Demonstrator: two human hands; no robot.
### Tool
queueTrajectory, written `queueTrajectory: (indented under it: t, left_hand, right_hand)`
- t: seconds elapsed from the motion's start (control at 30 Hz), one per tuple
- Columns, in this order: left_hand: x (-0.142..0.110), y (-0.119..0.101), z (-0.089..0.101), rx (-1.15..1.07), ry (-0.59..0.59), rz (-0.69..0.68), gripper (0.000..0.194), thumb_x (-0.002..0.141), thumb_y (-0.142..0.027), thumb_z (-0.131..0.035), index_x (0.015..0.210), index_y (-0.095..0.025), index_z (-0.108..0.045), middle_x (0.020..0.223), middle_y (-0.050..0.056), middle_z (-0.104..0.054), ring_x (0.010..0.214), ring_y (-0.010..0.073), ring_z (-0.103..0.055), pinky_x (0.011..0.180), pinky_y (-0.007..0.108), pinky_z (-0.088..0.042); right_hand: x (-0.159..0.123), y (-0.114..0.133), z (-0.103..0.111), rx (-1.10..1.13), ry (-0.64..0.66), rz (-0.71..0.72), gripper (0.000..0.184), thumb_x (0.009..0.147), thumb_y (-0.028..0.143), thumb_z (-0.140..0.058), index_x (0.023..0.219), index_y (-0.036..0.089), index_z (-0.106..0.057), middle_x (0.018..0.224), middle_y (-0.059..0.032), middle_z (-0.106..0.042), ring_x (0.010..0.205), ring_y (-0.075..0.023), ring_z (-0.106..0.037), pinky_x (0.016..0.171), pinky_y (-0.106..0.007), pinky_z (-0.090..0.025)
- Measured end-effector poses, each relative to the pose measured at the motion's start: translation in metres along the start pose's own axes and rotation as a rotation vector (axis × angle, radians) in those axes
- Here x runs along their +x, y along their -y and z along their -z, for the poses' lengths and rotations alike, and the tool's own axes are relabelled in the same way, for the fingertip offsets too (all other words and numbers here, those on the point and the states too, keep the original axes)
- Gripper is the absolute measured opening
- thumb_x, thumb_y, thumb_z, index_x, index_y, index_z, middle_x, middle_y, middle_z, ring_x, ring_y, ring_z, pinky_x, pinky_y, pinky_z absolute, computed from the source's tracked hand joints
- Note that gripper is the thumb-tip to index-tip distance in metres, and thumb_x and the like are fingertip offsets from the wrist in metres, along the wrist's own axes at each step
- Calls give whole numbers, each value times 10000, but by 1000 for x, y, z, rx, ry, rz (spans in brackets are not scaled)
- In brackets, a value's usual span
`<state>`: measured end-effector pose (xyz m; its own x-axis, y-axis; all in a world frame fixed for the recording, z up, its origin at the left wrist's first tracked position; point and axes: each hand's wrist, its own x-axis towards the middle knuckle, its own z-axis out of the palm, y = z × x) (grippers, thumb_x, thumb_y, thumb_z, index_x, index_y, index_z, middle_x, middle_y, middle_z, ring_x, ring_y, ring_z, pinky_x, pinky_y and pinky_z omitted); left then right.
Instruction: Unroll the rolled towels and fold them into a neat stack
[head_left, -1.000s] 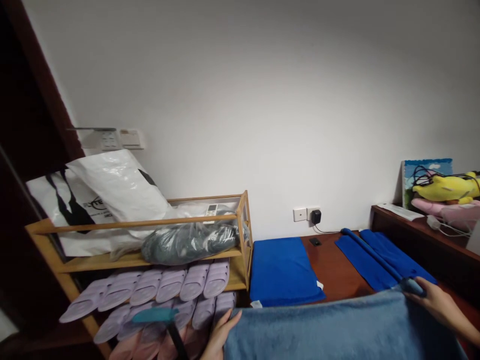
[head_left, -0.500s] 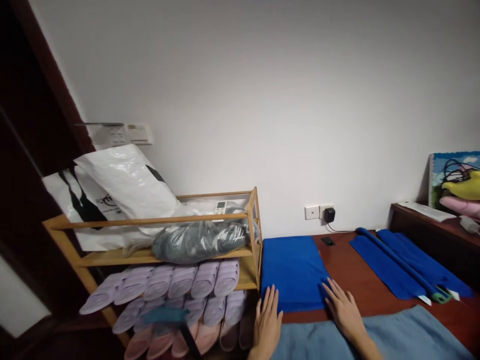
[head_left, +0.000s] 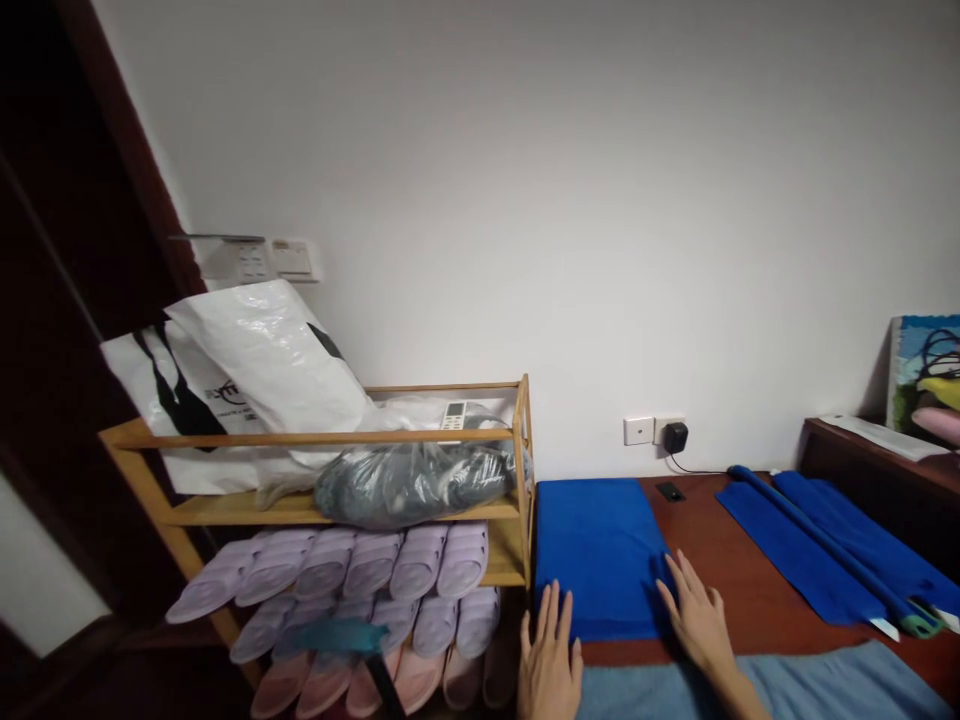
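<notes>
Both left hand (head_left: 550, 650) and right hand (head_left: 697, 612) spread their fingers, gripping nothing, at the near-left corner and right edge of a blue cloth (head_left: 600, 550) already lying flat on the surface (head_left: 709, 530); nearer, a grey-blue cloth (head_left: 832, 675) looks less neatly laid.

- folded cloth (head_left: 596, 555) on bench (head_left: 701, 535), right of rack (head_left: 315, 438)
- my left hand (head_left: 550, 650), right hand (head_left: 697, 612) at its near corners
- spread cloth (head_left: 840, 675) nearer me
- slippers (head_left: 463, 560) on rack's lower tiers, bags (head_left: 270, 365) on top tier
- socket (head_left: 638, 431) on wall (head_left: 525, 200) behind bench
</notes>
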<state>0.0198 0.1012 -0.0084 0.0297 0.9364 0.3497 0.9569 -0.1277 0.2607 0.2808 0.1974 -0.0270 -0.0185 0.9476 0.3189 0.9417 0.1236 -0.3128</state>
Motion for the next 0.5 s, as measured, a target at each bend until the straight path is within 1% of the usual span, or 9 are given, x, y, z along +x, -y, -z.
queueTrajectory:
  t: [0.07, 0.13, 0.2, 0.27, 0.4, 0.5]
  left_hand:
    - [1, 1, 1, -35, 26, -43, 607, 868, -204, -360, 1425, -341, -161, 1515, -15, -182, 1380, 223, -219, 1104, 506, -256]
    - [2, 3, -1, -58, 65, -18, 593, 870, -229, -378, 1418, -348, -185, 1511, -6, -197, 1379, 238, -219, 1101, 532, -250]
    - [3, 6, -6, -71, 100, 11, 585, 868, -250, -393, 1413, -347, -204, 1509, 8, -198, 1378, 255, -218, 1093, 562, -245]
    - [3, 10, -13, -78, 118, 20, 585, 867, -274, -404, 1411, -355, -207, 1508, 14, -189, 1376, 268, -221, 1082, 583, -250]
    - [2, 13, -20, -67, 124, 18, 576, 871, -328, -410, 1408, -376, -205, 1502, 15, -194, 1361, 299, -260, 1054, 618, -272]
    - [1, 10, -17, -68, 102, 30, 585, 872, -327, -409, 1412, -380, -188, 1508, 0, -175, 1363, 299, -255, 1057, 621, -261]
  right_hand:
    - [23, 15, 0, 54, 82, 53, 643, 868, 603, -201, 1403, 261, -305, 1512, -75, -259, 1378, -232, -243, 1065, -518, -271]
    - [50, 27, -1, 49, 144, 64, 637, 872, 600, -188, 1414, 277, -273, 1526, -64, -221, 1389, -221, -210, 1073, -499, -263]
    - [74, 35, -7, 22, 166, 36, 642, 875, 592, -179, 1428, 268, -234, 1536, -75, -187, 1398, -222, -173, 1080, -497, -247]
    - [90, 35, -18, 5, 181, 16, 645, 874, 585, -203, 1431, 260, -224, 1538, -88, -176, 1402, -236, -156, 1089, -514, -216]
    - [101, 20, -43, -28, 244, 17, 685, 851, 608, -261, 1430, 245, -227, 1532, -100, -189, 1406, -255, -130, 1103, -546, -145]
    - [102, 13, -51, -72, 271, 30, 716, 842, 637, -231, 1439, 245, -180, 1539, -85, -164, 1413, -237, -92, 1113, -538, -121]
